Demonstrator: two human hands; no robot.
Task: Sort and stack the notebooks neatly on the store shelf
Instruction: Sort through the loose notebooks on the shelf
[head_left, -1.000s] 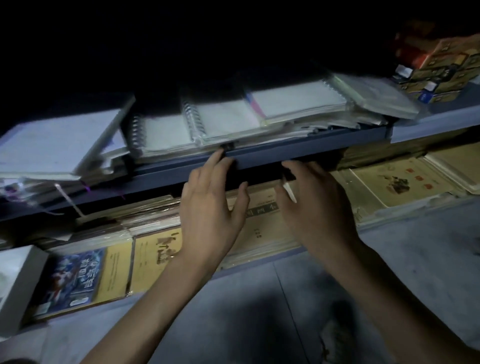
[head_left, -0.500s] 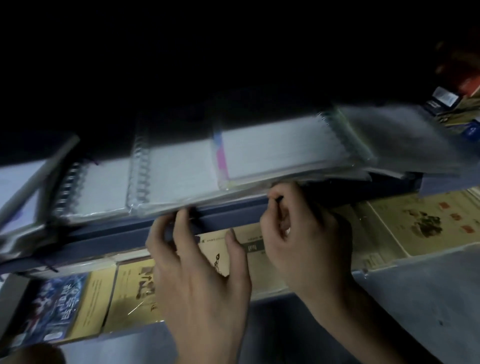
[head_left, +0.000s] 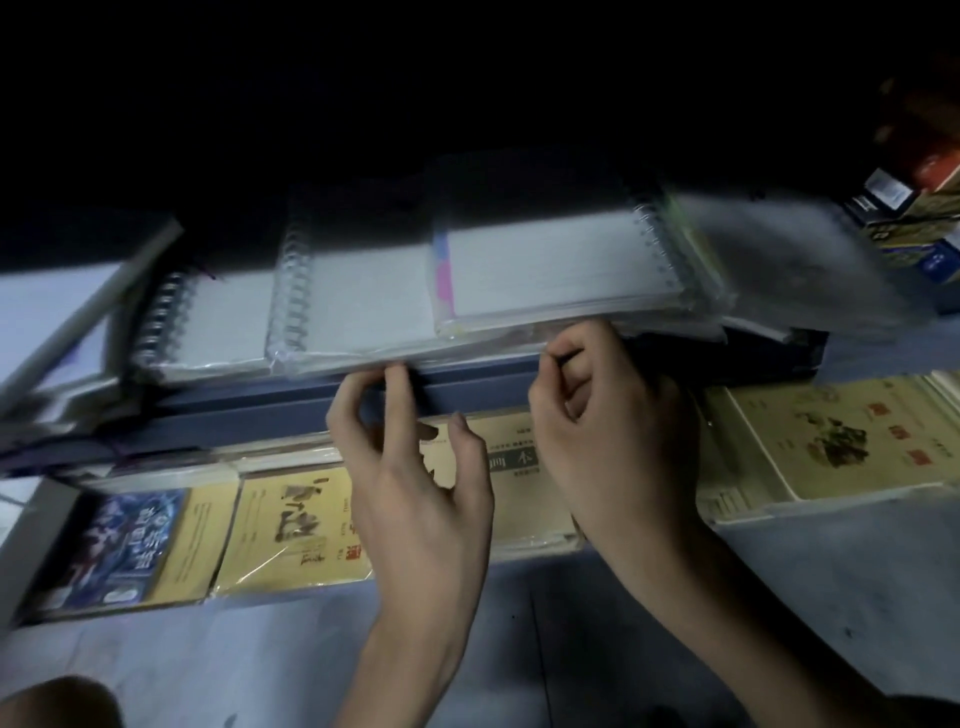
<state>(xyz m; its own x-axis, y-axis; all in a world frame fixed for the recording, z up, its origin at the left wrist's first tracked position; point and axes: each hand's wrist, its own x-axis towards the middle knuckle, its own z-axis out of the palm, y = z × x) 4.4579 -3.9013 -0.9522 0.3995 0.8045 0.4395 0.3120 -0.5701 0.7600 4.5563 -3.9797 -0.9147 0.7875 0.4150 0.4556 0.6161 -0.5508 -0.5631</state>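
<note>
Since the wrapped spiral notebooks (head_left: 363, 296) lie in a row along the front edge of the upper shelf (head_left: 467, 387), just above both hands, any squaring push would go straight back. The left hand (head_left: 415, 493) touches their front edge with bent fingertips, thumb free, gripping nothing; the right hand (head_left: 613, 431) curls against that edge, a pinch impossible to confirm.

The back of the shelf (head_left: 493, 389) is lost in darkness. At its right end a wrapped stack (head_left: 779, 260) is blurred, and boxes (head_left: 904, 228) are cut off by the frame edge. Whether the left hand (head_left: 415, 493) or right hand (head_left: 613, 431) pinches anything at the front lip cannot be told. Both hide parts of the yellow books (head_left: 291, 525) below.
</note>
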